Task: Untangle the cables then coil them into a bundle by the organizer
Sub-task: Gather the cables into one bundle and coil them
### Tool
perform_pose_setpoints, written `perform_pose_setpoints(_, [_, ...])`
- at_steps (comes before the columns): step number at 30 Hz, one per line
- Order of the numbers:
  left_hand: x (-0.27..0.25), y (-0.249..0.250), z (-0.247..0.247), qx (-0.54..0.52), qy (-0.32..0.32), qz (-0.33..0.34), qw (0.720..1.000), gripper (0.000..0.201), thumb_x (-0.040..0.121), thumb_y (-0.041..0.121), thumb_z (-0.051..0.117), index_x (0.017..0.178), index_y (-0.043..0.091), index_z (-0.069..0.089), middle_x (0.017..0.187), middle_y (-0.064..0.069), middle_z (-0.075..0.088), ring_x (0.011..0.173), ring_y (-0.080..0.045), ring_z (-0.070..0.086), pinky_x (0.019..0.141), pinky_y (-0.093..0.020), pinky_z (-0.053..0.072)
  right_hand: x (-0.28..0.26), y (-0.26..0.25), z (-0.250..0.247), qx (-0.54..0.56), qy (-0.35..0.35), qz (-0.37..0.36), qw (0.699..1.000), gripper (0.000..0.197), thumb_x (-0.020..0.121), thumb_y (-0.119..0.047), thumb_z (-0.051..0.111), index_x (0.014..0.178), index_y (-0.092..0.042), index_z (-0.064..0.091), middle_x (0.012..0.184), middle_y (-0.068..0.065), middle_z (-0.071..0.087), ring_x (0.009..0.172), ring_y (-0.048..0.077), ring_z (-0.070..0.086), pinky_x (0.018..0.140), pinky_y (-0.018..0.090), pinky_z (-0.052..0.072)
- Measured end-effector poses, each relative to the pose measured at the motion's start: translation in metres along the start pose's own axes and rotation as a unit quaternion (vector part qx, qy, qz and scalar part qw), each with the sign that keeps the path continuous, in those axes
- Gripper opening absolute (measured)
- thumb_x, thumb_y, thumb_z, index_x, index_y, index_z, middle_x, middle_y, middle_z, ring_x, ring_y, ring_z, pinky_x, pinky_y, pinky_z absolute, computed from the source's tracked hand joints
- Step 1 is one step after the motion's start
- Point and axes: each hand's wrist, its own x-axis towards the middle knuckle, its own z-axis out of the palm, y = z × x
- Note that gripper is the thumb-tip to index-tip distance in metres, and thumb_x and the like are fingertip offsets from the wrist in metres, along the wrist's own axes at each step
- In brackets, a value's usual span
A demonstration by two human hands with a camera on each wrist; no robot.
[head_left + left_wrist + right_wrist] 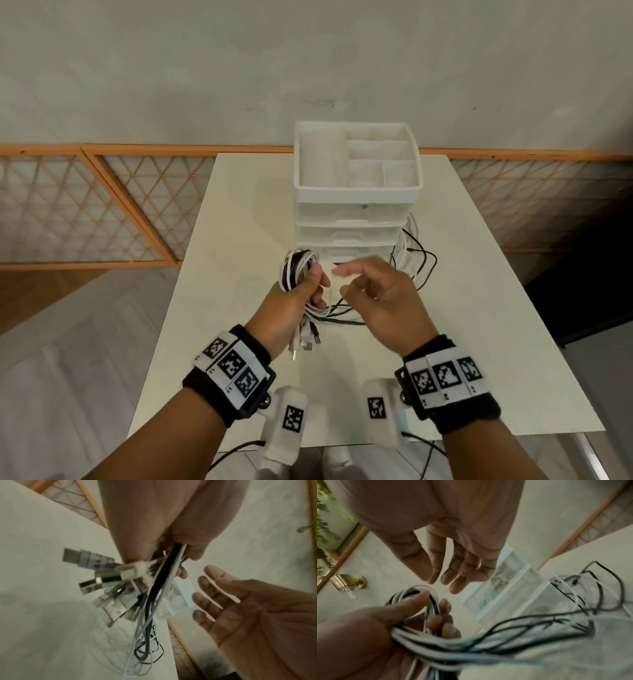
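Note:
My left hand (305,291) grips a looped bundle of white and black cables (297,265) just in front of the white drawer organizer (356,192). Several USB plugs (102,588) hang below the fist. In the left wrist view the cables (164,574) run out of the curled fingers toward the table. My right hand (370,291) hovers beside it, fingers spread and relaxed, holding nothing; the right wrist view shows its fingers (453,568) straight above the bundle (419,601). Loose cable lengths (414,260) trail to the organizer's right side.
The organizer stands at the far middle of a white table (479,308). Its top tray holds several compartments. An orange lattice panel (102,205) lies on the floor to the left. Bare tabletop lies to the left and right of the hands.

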Motion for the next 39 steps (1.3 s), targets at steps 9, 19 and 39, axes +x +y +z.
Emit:
perform_pose_setpoints(9, [-0.002, 0.014, 0.004, 0.160, -0.083, 0.038, 0.983, 0.016, 0.093, 0.026, 0.061, 0.087, 0.012, 0.068, 0.073, -0.011, 0.069, 0.074, -0.024, 0.067, 0.084, -0.049, 0.053, 0.029, -0.041, -0.004, 0.006, -0.108, 0.010, 0.994, 0.030, 0.087, 0.005, 0.060, 0.102, -0.016, 0.076, 0.085, 0.004, 0.076, 0.057, 0.028, 0.071, 0.059, 0.042, 0.062])
perform_pose_setpoints(19, [0.000, 0.033, 0.004, 0.099, -0.029, 0.106, 0.989, 0.033, 0.096, 0.036, 0.058, 0.085, 0.005, 0.064, 0.068, -0.006, 0.068, 0.070, -0.023, 0.070, 0.070, -0.035, 0.057, 0.027, -0.009, -0.009, 0.002, -0.166, 0.052, 0.985, 0.069, 0.080, -0.019, 0.077, 0.141, -0.034, 0.048, 0.135, -0.016, 0.059, 0.118, 0.010, 0.059, 0.094, 0.019, 0.045])
perform_pose_setpoints(39, [0.004, 0.047, 0.012, 0.110, -0.058, -0.020, 0.992, 0.037, 0.091, 0.035, 0.064, 0.078, 0.002, 0.054, 0.047, 0.002, 0.029, 0.038, -0.015, 0.028, 0.047, -0.029, 0.041, 0.026, 0.056, -0.024, -0.363, -0.183, 0.154, 0.901, 0.043, 0.082, -0.040, 0.070, 0.049, -0.023, 0.049, 0.055, -0.005, 0.052, 0.069, 0.021, 0.061, 0.066, 0.031, 0.053])
